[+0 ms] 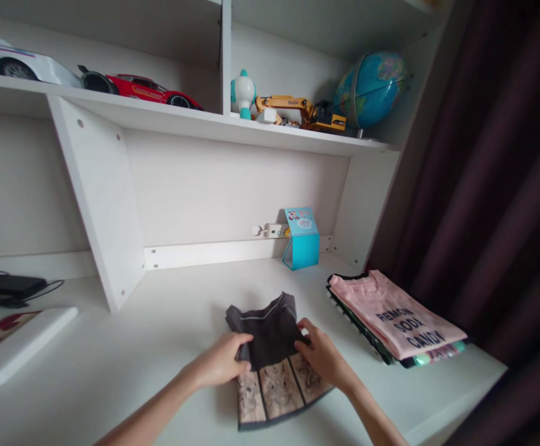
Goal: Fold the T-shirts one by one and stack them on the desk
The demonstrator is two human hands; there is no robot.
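A dark grey shirt [272, 337] with beige printed panels along its lower part is spread on the white desk in front of me, its neckline pointing away. My left hand [225, 359] grips its left edge, thumb on top and fingers partly tucked beneath the cloth. On the opposite edge, my right hand [320, 354] pinches the fabric between thumb and fingers. The shirt looks folded narrow, with its lower hem nearest me. To the right lies a stack of folded shirts, topped by a pink shirt [390, 313] with black lettering.
A blue desk calendar [303, 241] stands at the back by a wall socket [275, 230]. On the shelf above are a red toy car [146, 88], a toy excavator [304, 111] and a globe [376, 87]. A white device [18, 347] lies left; a dark curtain [478, 186] hangs right.
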